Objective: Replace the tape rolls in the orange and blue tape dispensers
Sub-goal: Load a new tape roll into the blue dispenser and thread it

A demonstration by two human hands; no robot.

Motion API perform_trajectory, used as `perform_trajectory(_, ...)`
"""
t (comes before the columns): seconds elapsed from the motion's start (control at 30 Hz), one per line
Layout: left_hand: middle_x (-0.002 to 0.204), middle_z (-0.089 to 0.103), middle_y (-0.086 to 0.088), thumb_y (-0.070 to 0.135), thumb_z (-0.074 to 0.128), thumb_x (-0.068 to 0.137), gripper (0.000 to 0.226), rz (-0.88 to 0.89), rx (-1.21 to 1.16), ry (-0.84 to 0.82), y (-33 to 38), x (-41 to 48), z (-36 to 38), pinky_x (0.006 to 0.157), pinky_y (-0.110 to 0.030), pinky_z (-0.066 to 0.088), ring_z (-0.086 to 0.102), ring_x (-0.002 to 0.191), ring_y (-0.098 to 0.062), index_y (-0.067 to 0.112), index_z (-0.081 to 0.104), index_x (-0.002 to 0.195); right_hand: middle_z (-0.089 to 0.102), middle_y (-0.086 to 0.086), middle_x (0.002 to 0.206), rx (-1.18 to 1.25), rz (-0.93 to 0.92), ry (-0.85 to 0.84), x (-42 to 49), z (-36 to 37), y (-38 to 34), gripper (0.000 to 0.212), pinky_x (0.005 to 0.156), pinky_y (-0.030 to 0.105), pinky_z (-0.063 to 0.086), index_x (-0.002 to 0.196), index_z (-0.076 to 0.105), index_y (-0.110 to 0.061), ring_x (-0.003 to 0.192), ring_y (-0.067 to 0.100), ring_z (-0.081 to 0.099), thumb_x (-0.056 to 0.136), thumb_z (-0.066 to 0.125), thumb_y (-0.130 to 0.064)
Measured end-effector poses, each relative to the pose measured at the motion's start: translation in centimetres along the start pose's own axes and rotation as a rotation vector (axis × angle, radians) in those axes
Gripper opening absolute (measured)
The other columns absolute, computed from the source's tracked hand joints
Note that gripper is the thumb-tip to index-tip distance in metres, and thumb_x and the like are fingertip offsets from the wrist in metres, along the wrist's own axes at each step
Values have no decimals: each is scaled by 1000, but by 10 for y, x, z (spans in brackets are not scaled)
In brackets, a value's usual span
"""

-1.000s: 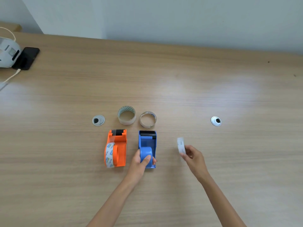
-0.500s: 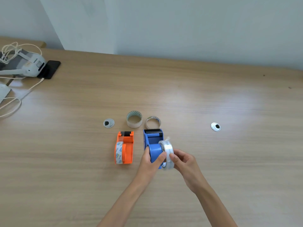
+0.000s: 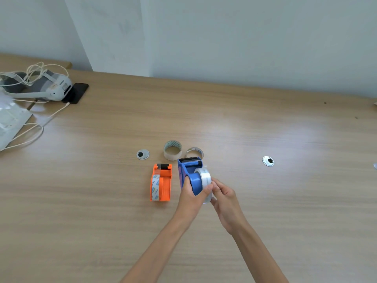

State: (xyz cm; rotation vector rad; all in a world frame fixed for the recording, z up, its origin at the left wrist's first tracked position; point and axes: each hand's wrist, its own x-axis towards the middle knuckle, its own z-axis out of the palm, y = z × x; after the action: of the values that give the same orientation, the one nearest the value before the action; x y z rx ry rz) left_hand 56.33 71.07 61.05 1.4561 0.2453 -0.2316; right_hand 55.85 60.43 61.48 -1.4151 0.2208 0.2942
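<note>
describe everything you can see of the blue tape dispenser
The blue tape dispenser looks like glossy moulded plastic. It sits on the wooden table, right of the orange dispenser and just in front of two spent tape cores. Its dark serrated cutter faces away from the person, with a cross bar behind it. The left hand grips its rounded rear hub, while the right hand holds a clear tape roll against its right side.

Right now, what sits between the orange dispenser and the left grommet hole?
Nothing: in the head view, only bare table separates the orange dispenser from the left grommet. The tape cores sit farther right.
</note>
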Motion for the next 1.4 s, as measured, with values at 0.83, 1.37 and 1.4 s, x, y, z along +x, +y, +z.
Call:
perform_trajectory(0.83, 53, 64, -4, 33, 40, 97, 40, -262, -217, 158, 5, 11, -3, 47, -21, 50, 61, 46, -14, 5, 67, 87, 63, 5, 103, -354, -108, -121, 6, 2, -2, 58, 82, 22, 53, 126, 49, -29, 90, 6, 61, 80, 73, -5)
perform_trajectory(1.37, 76, 66, -4, 31, 23, 103, 43, -83, 34, -32, 2, 1, -4, 51, -8, 47, 63, 51, 3, 11, 58, 117, 53, 15, 102, -421, -31, 42, 27, 4, -12, 11, 41, 21, 46, 93, 70, -24, 52, 7, 56, 86, 67, -17)
perform_trajectory(1.4, 77, 66, -4, 30, 22, 103, 44, -67, 33, -40, -1, 0, -4, 52, -9, 47, 63, 52, 1, 10, 58, 118, 55, 13, 101, -452, -50, 21, 27, 4, -13, 11, 40, 22, 46, 91, 71, -24, 58, 6, 58, 84, 69, -16)
